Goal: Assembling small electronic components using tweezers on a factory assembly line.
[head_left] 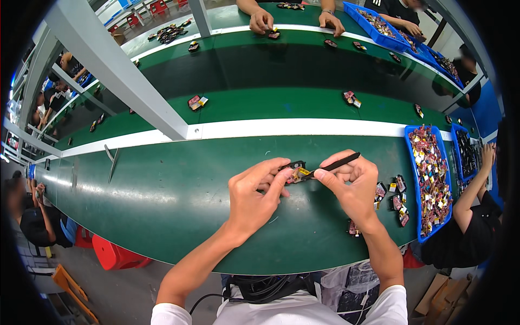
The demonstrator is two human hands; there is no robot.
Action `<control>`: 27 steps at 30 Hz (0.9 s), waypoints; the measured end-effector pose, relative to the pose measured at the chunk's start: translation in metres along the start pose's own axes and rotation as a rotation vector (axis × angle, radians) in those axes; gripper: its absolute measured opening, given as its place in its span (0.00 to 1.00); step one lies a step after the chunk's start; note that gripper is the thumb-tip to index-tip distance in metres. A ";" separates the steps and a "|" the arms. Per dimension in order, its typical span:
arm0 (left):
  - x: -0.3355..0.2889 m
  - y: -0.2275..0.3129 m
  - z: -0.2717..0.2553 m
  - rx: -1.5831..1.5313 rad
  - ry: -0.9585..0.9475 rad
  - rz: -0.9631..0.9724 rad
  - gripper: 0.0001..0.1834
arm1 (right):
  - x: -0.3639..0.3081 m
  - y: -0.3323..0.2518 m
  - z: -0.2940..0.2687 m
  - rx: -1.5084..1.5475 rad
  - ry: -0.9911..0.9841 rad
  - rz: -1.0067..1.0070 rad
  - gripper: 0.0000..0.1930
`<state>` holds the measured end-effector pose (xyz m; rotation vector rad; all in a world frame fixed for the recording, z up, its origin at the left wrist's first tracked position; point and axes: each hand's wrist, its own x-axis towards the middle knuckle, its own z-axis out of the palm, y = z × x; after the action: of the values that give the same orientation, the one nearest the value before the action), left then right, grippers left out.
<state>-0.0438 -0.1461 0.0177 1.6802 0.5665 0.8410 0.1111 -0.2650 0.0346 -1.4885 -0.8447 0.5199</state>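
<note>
My left hand (254, 192) pinches a small black plastic housing (295, 166) by its left side, above the green worktable (179, 200). Inside the housing show a yellow-labelled part and reddish pieces, partly covered by my fingers. My right hand (351, 181) is closed around black tweezers (340, 162), held slanting with the tip down at the housing's right side. Whether the tip grips anything is too small to tell. Right of my right hand lie several similar small assemblies (400, 203), black with red and yellow parts; my right wrist partly hides one.
A blue tray (418, 216) heaped with red and white wired parts stands at the right, beside another blue tray (465, 154) of black pieces. Silver tweezers (112, 162) lie at left. Beyond a white rail (303, 127), a green conveyor carries spaced assemblies (197, 103). Co-workers sit around.
</note>
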 end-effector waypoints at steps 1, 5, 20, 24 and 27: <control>0.001 0.001 0.000 0.002 -0.007 -0.017 0.10 | 0.000 0.000 -0.001 -0.001 0.001 0.000 0.08; 0.001 -0.002 -0.002 -0.040 -0.039 -0.052 0.12 | 0.000 0.001 -0.001 0.084 -0.017 0.065 0.08; 0.004 -0.002 -0.008 -0.287 -0.121 -0.236 0.13 | -0.008 0.005 0.006 0.017 0.001 -0.174 0.07; 0.004 -0.002 -0.009 -0.298 -0.112 -0.223 0.13 | -0.009 0.004 0.007 -0.085 0.001 -0.249 0.06; 0.004 -0.002 -0.009 -0.297 -0.106 -0.219 0.12 | -0.011 0.006 0.006 -0.103 0.004 -0.274 0.06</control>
<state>-0.0479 -0.1370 0.0176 1.3556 0.5143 0.6392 0.1010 -0.2687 0.0262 -1.4370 -1.0662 0.2728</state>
